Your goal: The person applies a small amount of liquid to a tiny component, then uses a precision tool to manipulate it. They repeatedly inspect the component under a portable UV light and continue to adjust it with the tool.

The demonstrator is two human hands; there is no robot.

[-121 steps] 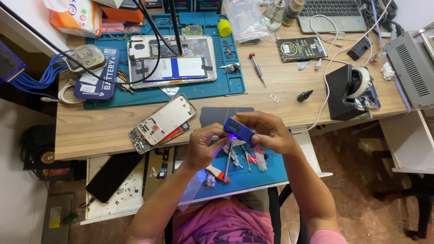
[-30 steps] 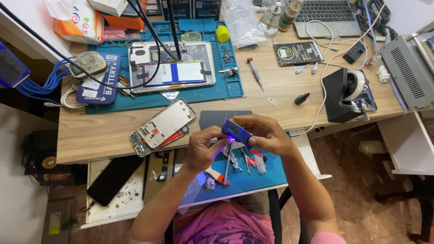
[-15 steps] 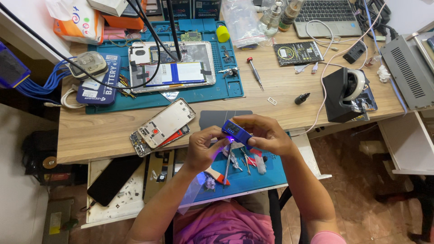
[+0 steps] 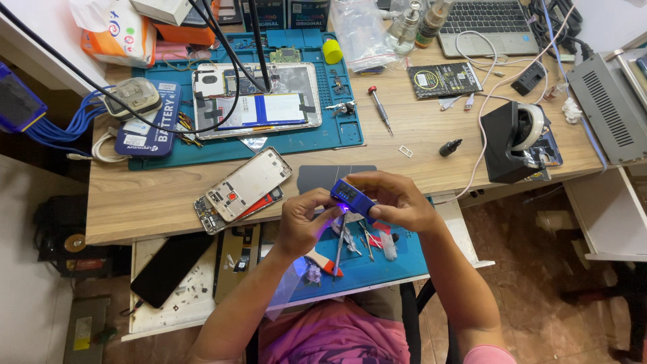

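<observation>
My right hand grips a small blue lamp that glows violet at its tip. My left hand is pinched right beside the lit tip, fingers closed on something too small to make out. Both hands hover over a blue mat on a pull-out shelf, where tweezers, small tools and scraps lie. Two opened phone bodies rest on the wooden desk just left of my left hand.
A large blue work mat at the back carries an opened tablet. A screwdriver, a black stand with a white roll, a laptop, a grey box and a dark phone lie around.
The hands and lamp stay in nearly the same spot. Over four seconds the view shifted slightly; the lamp tilted a little between the fingers.
</observation>
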